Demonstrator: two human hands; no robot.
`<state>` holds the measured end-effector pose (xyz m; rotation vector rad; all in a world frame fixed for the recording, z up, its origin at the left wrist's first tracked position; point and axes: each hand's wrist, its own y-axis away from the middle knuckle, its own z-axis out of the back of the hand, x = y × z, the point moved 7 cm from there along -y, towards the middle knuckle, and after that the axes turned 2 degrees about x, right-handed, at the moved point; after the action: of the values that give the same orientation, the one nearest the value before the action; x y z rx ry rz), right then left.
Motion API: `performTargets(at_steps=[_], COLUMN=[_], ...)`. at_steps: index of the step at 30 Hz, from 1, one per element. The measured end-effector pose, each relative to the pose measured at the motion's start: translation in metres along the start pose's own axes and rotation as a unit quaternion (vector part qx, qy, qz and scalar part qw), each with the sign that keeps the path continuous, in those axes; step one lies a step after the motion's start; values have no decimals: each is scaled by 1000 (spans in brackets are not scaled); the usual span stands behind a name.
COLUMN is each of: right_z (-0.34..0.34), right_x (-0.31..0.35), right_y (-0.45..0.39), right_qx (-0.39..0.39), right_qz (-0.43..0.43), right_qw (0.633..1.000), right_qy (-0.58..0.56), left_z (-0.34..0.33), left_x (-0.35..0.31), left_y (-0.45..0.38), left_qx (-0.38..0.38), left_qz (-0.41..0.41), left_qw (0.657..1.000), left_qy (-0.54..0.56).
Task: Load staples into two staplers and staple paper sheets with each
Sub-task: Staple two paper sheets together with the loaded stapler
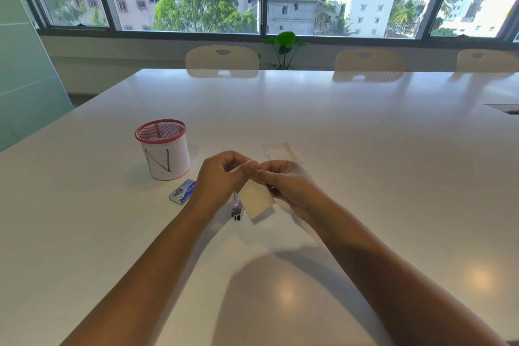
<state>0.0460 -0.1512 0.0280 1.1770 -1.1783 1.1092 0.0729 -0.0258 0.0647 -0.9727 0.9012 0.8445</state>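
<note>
Both my hands meet above the white table (337, 126). My left hand (219, 177) and my right hand (283, 180) pinch the top edge of a small cream paper sheet (257, 201), which hangs down between them. A silver stapler (236, 209) lies on the table just below my left hand, partly hidden by the hand and the paper. Left of it lies a small blue staple box (183, 191). Another small paper piece (280, 151) lies flat on the table behind my right hand.
A white cup with a red mesh rim (164, 153), marked with an N, stands to the left of my hands. Cream chairs (222, 60) line the table's far edge, with a potted plant (285, 45) and windows behind.
</note>
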Motion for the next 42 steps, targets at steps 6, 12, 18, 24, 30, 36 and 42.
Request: performTargets(at_steps=[6,12,18,24,30,36,42], right_z=[-2,-5,-7,1,13,6,-8], right_x=[5,11,13,16,16,18,2], right_y=[1,5,4,5,6,5,5], right_qx=[-8,-10,40,-7,-69,-90,-123], right_qz=[30,63,50,72,72,112,52], right_qw=[999,997,997,996,988,987,903], right_qy=[16,36,32,-43,-120,66,408], left_z=[1,16,25,4,-18,9,39], left_x=[0,3,3,4,20,15,28], left_y=[-1,-1,1,-1,2,4,-7], left_qx=[-37,-106,-159,-59,-54,-185,-240], left_qz=[6,12,19,1,74,16,8], left_qw=[999,994,986,972,957,976,970], left_qy=[-17,17,57,228,276,109,-20])
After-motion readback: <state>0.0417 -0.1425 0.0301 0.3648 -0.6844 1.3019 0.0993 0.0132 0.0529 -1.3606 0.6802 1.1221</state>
